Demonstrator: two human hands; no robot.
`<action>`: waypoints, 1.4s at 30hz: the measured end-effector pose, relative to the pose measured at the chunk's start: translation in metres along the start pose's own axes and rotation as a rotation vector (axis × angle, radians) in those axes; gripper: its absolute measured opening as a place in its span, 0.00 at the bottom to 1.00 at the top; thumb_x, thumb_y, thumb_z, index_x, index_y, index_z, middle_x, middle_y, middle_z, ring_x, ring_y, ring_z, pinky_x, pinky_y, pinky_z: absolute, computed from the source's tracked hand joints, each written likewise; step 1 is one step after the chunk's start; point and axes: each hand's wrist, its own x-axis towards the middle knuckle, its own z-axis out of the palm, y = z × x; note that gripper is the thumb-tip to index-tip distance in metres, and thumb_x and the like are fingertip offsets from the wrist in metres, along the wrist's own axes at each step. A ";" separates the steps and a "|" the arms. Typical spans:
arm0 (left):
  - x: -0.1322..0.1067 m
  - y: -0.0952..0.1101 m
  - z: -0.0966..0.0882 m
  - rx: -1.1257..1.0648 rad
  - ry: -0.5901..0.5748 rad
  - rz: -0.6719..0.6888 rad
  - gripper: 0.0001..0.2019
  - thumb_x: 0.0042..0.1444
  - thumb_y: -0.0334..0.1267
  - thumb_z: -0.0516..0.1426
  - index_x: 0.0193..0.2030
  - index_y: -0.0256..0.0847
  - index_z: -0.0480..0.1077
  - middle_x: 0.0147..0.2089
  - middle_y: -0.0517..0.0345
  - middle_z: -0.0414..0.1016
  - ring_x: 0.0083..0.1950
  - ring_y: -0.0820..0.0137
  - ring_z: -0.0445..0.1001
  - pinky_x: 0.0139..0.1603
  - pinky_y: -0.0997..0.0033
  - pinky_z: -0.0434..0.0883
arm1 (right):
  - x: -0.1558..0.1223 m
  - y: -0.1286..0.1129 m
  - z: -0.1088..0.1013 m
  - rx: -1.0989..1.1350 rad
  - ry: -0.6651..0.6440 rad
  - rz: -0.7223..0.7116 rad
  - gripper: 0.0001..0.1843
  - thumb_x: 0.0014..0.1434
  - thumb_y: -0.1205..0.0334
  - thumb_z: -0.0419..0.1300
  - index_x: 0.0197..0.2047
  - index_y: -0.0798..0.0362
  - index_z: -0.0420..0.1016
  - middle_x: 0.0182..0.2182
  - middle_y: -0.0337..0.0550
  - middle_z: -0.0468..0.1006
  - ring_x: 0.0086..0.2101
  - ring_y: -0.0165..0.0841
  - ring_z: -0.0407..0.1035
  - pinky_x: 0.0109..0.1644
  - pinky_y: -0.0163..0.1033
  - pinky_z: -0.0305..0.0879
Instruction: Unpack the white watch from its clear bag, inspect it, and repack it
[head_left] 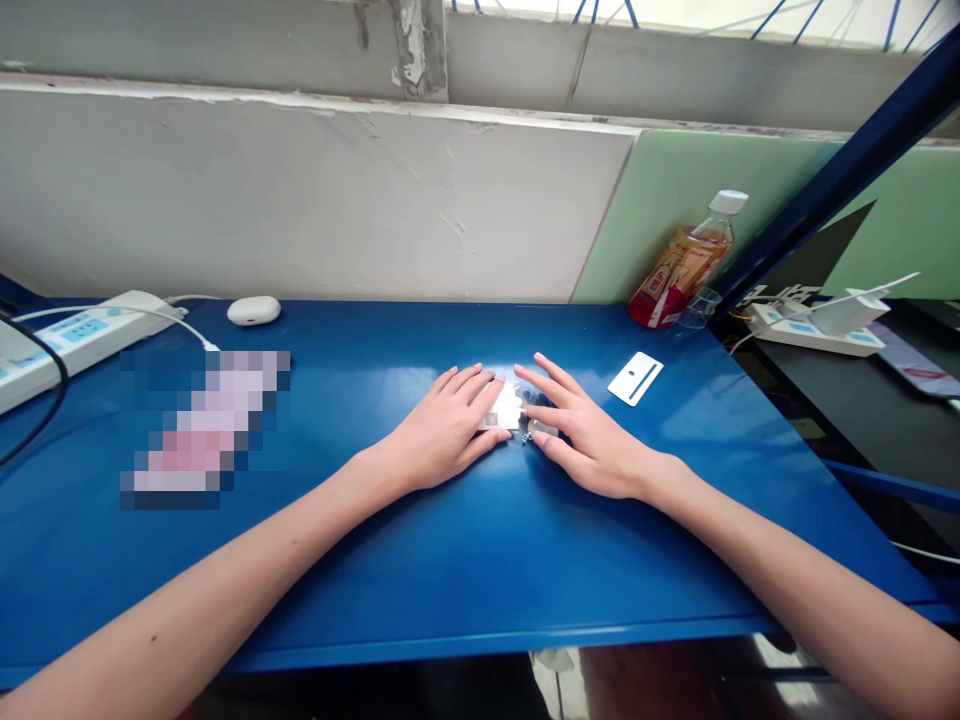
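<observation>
Both of my hands lie flat on the blue table (pixel 450 560), fingers stretched out. My left hand (pixel 442 430) rests its fingertips on a small white card or packet (pixel 505 408). My right hand (pixel 581 430) touches the same spot from the right, with a small metallic bit (pixel 528 436) lying by its thumb. Neither hand grips anything. What the small item is I cannot make out.
A white card (pixel 635 378) lies to the right. An orange drink bottle (pixel 679 265) leans in the back right corner. A white earbud case (pixel 253 310) and a power strip (pixel 71 345) sit at the back left. Another power strip (pixel 814 325) is on the right shelf.
</observation>
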 end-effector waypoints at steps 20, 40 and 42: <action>-0.001 0.002 -0.001 0.082 -0.076 -0.023 0.35 0.72 0.56 0.40 0.74 0.28 0.51 0.75 0.39 0.51 0.76 0.51 0.49 0.73 0.47 0.50 | 0.003 0.013 -0.004 -0.057 0.243 0.106 0.14 0.62 0.68 0.55 0.46 0.57 0.82 0.49 0.50 0.82 0.61 0.49 0.66 0.63 0.58 0.68; -0.002 0.001 0.001 0.052 -0.045 -0.012 0.34 0.71 0.55 0.42 0.73 0.30 0.53 0.74 0.39 0.54 0.75 0.51 0.52 0.72 0.46 0.52 | -0.001 -0.003 0.003 -0.106 -0.040 -0.034 0.34 0.68 0.55 0.55 0.70 0.66 0.57 0.66 0.67 0.63 0.69 0.52 0.52 0.68 0.61 0.60; -0.002 0.001 0.001 0.049 -0.047 -0.014 0.34 0.71 0.55 0.43 0.73 0.30 0.53 0.74 0.39 0.53 0.75 0.51 0.52 0.72 0.47 0.51 | -0.001 -0.003 0.002 -0.093 -0.043 -0.035 0.34 0.68 0.55 0.55 0.71 0.64 0.57 0.67 0.66 0.63 0.69 0.52 0.52 0.68 0.62 0.59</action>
